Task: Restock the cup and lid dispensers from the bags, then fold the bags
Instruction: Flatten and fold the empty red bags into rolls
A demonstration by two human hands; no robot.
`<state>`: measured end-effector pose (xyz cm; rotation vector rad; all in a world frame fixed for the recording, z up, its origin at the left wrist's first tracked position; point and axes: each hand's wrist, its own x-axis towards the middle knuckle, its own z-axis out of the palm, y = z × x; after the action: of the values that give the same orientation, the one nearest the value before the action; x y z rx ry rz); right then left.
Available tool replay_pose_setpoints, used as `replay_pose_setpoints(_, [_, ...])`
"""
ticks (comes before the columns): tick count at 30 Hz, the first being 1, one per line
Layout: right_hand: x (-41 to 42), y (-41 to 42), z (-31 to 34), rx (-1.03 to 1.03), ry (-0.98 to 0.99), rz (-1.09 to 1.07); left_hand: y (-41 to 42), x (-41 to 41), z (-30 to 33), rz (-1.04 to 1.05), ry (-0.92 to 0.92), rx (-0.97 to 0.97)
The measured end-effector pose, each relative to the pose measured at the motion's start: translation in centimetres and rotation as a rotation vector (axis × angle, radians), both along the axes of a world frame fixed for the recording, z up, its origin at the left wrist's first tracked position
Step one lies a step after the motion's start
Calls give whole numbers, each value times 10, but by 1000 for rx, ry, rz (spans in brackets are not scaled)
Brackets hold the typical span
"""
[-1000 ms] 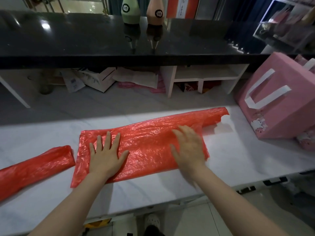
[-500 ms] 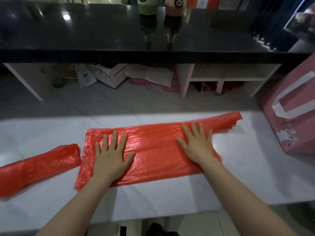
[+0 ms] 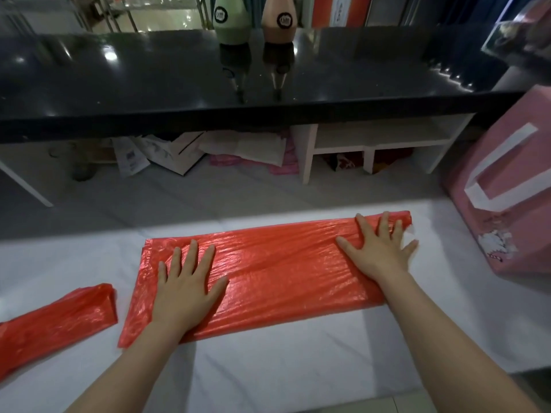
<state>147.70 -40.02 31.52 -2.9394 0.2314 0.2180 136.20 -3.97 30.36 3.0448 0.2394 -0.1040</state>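
Note:
A red plastic bag lies flattened in a long strip across the white counter. My left hand presses flat on its left part with fingers spread. My right hand presses flat on its right end, fingers straight and reaching almost to the bag's edge. A second red bag lies as a folded strip at the left, apart from the first one. No cup or lid dispenser is in view.
A pink box with white tape stands at the counter's right. A black upper counter carries a green bottle and a brown bottle. Beneath it are papers and a white shelf.
My right hand has slid rightward along the bag to its right end, flattening the loose tail. My left hand has stayed pressed on the left part.

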Motion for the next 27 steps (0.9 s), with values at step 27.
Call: replay_pose_setpoints(27, [-131, 91, 18, -7, -248, 182, -13, -31, 13, 72, 103, -160])
